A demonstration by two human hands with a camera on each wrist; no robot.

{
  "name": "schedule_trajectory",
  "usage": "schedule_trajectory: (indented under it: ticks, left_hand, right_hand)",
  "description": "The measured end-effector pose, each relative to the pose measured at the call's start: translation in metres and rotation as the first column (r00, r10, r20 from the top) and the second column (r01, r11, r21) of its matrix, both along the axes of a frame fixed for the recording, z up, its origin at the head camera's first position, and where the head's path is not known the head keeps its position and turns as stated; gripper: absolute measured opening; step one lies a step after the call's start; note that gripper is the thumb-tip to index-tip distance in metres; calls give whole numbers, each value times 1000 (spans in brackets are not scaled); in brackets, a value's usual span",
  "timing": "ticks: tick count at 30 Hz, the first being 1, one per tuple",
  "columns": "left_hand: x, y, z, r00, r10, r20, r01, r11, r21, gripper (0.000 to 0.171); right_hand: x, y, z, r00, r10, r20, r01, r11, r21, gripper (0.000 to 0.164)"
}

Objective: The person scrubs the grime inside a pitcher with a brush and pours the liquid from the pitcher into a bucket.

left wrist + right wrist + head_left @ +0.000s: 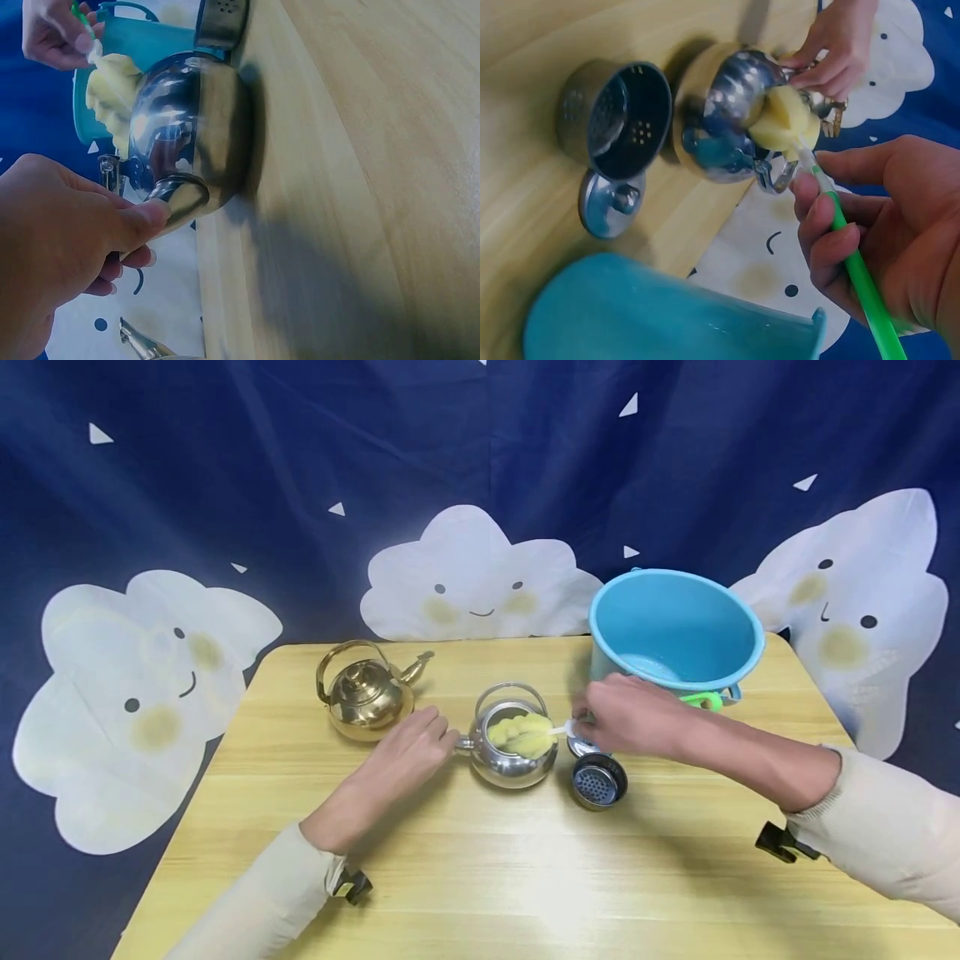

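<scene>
A silver teapot [513,773] stands lidless at the middle of the table, its loop handle raised. My left hand [420,745] pinches its spout [186,196] between thumb and fingers. In my right hand [632,715] is a sponge brush with a green handle [866,289] and white neck, gripped near the neck. Its yellow sponge head [528,737] sits in the pot's mouth, partly bulging above the rim in both wrist views. Just right of the pot lie a perforated strainer basket [597,782] and the small round lid [612,204] with a knob.
A large blue bucket [675,618] stands at the back right, close behind my right hand. A gold teapot [369,703] with its lid on is at the back left, near my left hand. Behind the wooden table [480,877] hangs a dark blue cloud-print curtain [480,452].
</scene>
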State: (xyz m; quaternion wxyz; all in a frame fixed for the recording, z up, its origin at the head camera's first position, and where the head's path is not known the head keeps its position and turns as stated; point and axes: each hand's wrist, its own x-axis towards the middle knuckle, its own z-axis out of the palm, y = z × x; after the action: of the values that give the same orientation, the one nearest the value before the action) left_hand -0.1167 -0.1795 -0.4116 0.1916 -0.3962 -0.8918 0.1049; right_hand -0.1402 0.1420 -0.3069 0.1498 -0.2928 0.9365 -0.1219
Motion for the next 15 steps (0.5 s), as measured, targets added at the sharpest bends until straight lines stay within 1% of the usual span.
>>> schedule_trajectory:
  ticks: [2,5,8,12,15]
  left_hand:
    - [0,-1,0,1000,2,-4,-2,1000,6,13]
    - [0,-1,-1,1000,1,-15,-1,1000,16,13]
    - [0,-1,-3,1000,-4,-21,5,1000,20,13]
    - [-1,0,-4,1000,-10,-29,11,1000,11,13]
    - [0,0,-4,999,-7,-34,7,1000,7,13]
  right_hand:
    - [2,1,-2,999,-27,31,28,999,-23,16]
    - [4,2,-7,996,-79,48,82,994,-71,16]
    - [7,4,-13,993,-111,35,114,987,-115,24]
    - [10,9,-22,992,-126,-2,124,984,-131,18]
    - [11,11,-27,990,-144,-11,141,979,-146,21]
